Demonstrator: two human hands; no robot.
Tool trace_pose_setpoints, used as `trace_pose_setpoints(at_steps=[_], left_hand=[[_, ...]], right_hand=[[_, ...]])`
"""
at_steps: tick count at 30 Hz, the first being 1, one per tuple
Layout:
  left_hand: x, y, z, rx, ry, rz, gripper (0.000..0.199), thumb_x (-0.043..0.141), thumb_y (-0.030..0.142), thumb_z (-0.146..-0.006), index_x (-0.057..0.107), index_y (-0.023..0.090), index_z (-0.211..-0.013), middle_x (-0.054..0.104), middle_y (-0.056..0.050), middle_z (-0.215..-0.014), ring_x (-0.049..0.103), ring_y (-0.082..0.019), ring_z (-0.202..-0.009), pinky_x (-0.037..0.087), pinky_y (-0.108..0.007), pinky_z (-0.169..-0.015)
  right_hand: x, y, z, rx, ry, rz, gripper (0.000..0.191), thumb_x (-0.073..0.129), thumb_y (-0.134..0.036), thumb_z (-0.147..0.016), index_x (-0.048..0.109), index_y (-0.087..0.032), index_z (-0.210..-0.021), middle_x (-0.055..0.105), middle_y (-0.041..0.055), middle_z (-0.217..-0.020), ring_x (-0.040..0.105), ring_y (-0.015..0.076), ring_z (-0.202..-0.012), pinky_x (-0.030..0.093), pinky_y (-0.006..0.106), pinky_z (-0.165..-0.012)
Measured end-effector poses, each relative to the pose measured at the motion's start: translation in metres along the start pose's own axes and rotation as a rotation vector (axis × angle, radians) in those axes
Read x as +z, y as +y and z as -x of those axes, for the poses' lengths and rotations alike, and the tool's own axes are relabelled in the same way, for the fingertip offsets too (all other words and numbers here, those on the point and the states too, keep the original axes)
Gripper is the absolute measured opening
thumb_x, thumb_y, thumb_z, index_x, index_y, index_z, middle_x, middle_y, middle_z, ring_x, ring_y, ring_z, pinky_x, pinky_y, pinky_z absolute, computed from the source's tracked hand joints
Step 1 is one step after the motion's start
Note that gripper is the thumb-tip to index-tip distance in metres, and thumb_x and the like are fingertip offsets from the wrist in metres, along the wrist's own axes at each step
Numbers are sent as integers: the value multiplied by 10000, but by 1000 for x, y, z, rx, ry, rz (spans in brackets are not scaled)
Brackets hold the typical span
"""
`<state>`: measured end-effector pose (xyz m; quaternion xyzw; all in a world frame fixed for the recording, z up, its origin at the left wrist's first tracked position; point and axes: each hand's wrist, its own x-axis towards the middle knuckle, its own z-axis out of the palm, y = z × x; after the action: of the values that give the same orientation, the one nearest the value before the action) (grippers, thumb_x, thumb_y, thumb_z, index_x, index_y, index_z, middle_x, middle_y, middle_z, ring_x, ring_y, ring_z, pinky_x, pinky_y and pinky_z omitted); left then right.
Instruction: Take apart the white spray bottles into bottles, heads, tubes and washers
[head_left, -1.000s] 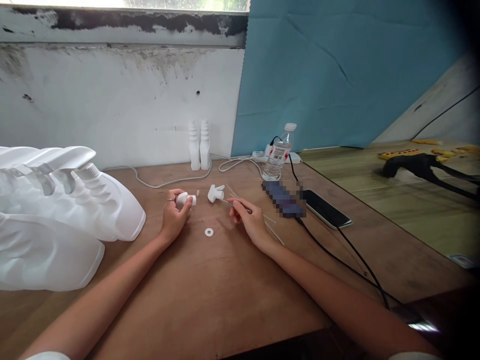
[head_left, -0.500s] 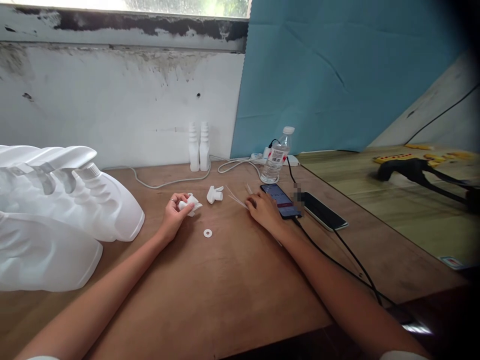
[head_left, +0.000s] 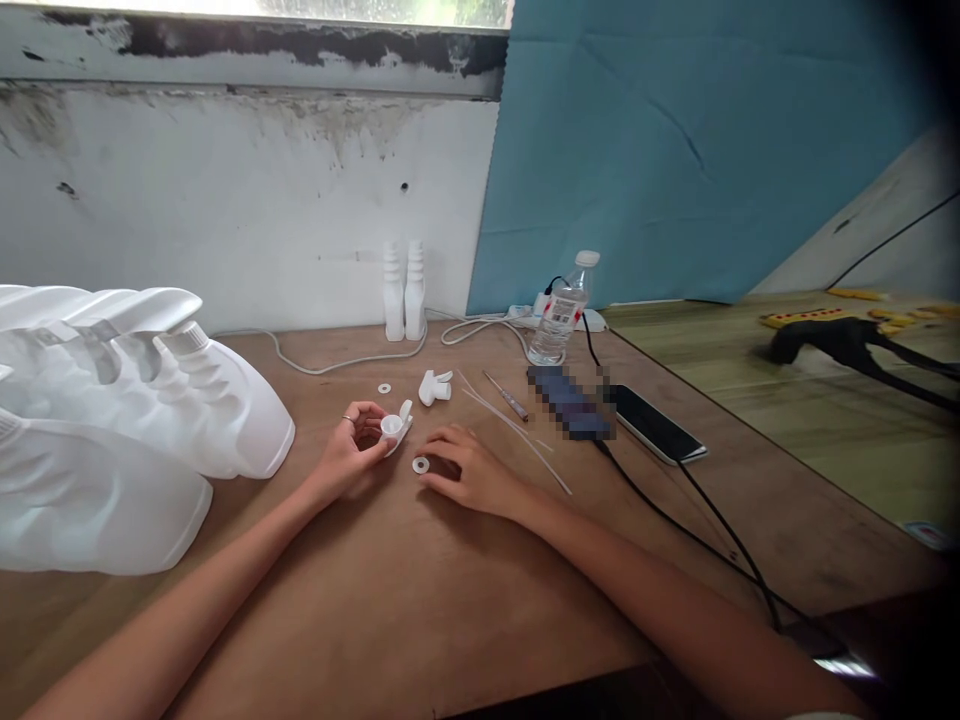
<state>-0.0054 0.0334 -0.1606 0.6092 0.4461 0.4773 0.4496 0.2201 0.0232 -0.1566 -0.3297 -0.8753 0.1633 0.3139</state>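
Observation:
My left hand (head_left: 358, 445) grips a white trigger sprayer head (head_left: 394, 428), its round collar opening turned up toward me. Close to it, my right hand (head_left: 463, 470) has thumb and fingers apart around a flat white washer (head_left: 421, 465) on the table; whether they touch it I cannot tell. A second white washer (head_left: 385, 388) lies behind my left hand. Another white sprayer head (head_left: 435, 388) rests on its side farther back. Thin clear tubes (head_left: 517, 432) and a slim pointed tool (head_left: 507, 396) lie to the right.
Large white plastic jugs (head_left: 232, 410) crowd the left side. Two slim white bottles (head_left: 405, 300) stand by the wall. On the right are a water bottle (head_left: 559, 318), a blurred-out phone (head_left: 570, 402), a black-screened phone (head_left: 656, 422) and cables (head_left: 690, 530).
My right hand has left the tubes and moved left to the near washer, uncovering the pointed tool. My left hand has turned the sprayer head, showing its opening; the far washer shows more fully.

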Motion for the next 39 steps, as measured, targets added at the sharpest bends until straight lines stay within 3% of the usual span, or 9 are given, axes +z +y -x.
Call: trace_pose_setpoints(at_steps=[3,7,11,15,23,27,30,33,39], left_hand=[[3,0,4,103,-46,-160,415,737,278,-715,537,211,-1073,613,-65,-1014,600,-181,-914,483,-293,-830],[3,8,11,199,-183,-322,364,640,278,-811,578,224,-1166,578,-88,-1102,585,-189,-914,476,-282,-788],[5,16,16,219,-248,-354,311,589,274,-850,625,242,-1157,573,-89,-1127,587,-189,-875,466,-276,-745],[16,19,21,219,-271,-285,246,610,294,-844,661,240,-1078,587,-78,-1059,579,-183,-854,467,-268,-749],[30,16,27,235,-296,-220,220,628,296,-841,654,205,-1040,592,-73,-1026,565,-148,-793,481,-254,-704],[29,14,28,206,-275,-176,327,655,288,-829,571,195,-1131,603,-54,-991,583,-141,-823,511,-263,-731],[30,10,30,212,-227,-167,334,677,287,-814,518,193,-1092,603,-27,-925,599,-133,-809,533,-273,-745],[29,5,31,321,-200,-253,253,663,278,-827,530,192,-1024,591,-23,-903,586,-115,-759,530,-245,-692],[23,9,28,493,-309,-503,180,563,248,-905,604,215,-1077,613,-66,-1081,609,-104,-795,509,-214,-692]], right_hand=[[6,-3,0,-18,-68,17,153,668,-254,-825,680,-217,-973,644,61,-976,572,206,-941,436,363,-870],[5,1,0,0,-40,-17,91,670,-227,-809,662,-196,-895,645,38,-878,583,175,-810,442,344,-816],[-1,-1,-1,59,136,-151,97,619,-260,-845,644,-205,-921,619,39,-899,552,134,-689,467,298,-709],[-8,-10,-3,12,299,-211,140,614,-275,-858,651,-210,-977,596,63,-944,586,167,-803,489,314,-752],[-6,-10,1,-261,151,-45,282,542,-176,-890,589,-230,-1162,634,85,-1105,585,203,-1042,462,386,-912],[-9,-7,2,-287,156,-34,165,531,-158,-894,601,-206,-1036,634,83,-1035,587,190,-990,474,369,-869],[-11,-7,2,-297,123,-44,116,511,-148,-902,593,-204,-961,630,83,-1003,581,185,-968,472,360,-852],[-11,-8,2,-296,118,-59,101,524,-151,-894,587,-204,-953,626,83,-995,578,184,-950,468,360,-844],[-12,-8,3,-283,119,-54,85,543,-185,-892,588,-205,-962,619,78,-1001,575,177,-932,458,352,-853]])
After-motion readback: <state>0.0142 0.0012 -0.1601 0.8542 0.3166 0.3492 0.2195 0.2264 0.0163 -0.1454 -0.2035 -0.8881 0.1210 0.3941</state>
